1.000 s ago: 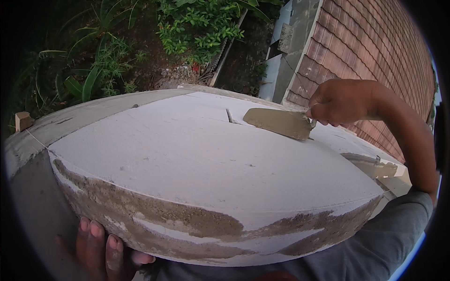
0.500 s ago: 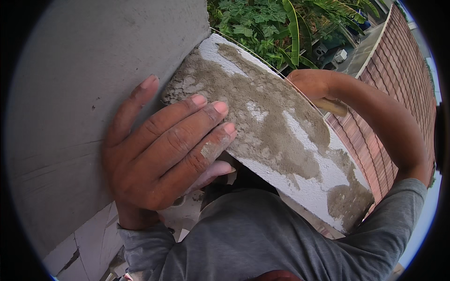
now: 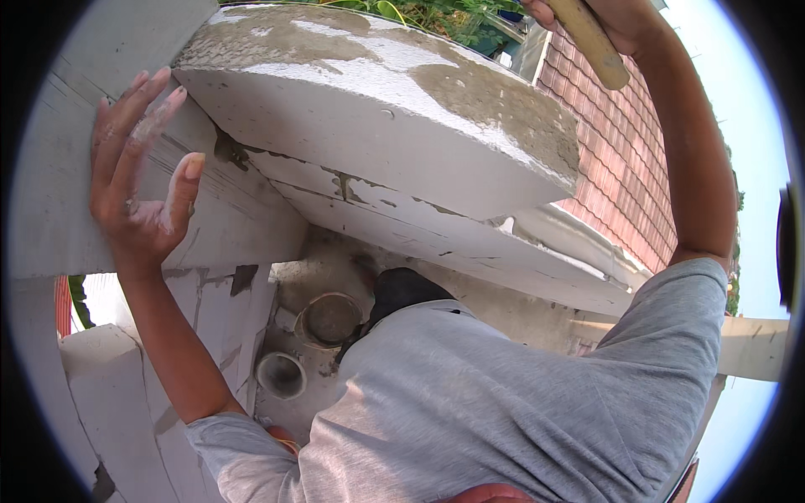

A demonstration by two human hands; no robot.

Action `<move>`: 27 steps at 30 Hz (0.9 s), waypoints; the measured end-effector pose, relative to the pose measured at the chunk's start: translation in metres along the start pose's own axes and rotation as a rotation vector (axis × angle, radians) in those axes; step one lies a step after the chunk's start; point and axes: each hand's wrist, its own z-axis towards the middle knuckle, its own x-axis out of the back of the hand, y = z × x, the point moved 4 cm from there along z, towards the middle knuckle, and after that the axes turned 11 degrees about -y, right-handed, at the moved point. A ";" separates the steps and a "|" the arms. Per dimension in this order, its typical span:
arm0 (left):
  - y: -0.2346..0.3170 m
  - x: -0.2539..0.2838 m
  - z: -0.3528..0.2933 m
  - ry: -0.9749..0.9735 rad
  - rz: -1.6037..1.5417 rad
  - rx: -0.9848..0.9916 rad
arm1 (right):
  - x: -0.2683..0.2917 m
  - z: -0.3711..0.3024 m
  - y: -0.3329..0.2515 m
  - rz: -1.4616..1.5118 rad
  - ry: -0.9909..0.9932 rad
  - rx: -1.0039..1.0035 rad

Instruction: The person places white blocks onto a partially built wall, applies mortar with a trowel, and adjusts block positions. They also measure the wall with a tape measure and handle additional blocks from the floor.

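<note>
The white block [image 3: 377, 138] sits on a lower row of blocks [image 3: 411, 222], one end by the grey wall [image 3: 126, 42]. Mortar [image 3: 495, 92] covers part of its upper face; white patches are uncoated. The right hand [image 3: 627, 23] has its grip closed round a wooden handle [image 3: 591, 46]; the left hand [image 3: 142, 189] is spread, empty.

Bright daylt, pale sky [image 3: 749, 138] on R; floor [image 3: 495, 314] dimmer; fisheye edges bent, corners blk.

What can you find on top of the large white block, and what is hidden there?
Patches of grey-brown mortar lie on top of the white block, with bare white areas between them. The surface beneath the mortar is covered and cannot be seen.
</note>
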 end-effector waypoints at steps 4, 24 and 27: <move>0.073 -0.005 -0.130 -0.089 -0.101 0.342 | -0.068 -0.119 0.057 0.002 0.176 0.403; 0.442 -0.098 -0.595 -1.049 -0.639 1.586 | -0.272 -0.189 0.401 -0.833 0.993 0.011; 0.488 -0.062 -0.618 -0.776 -0.562 1.872 | -0.300 -0.198 0.453 -0.792 0.797 -0.022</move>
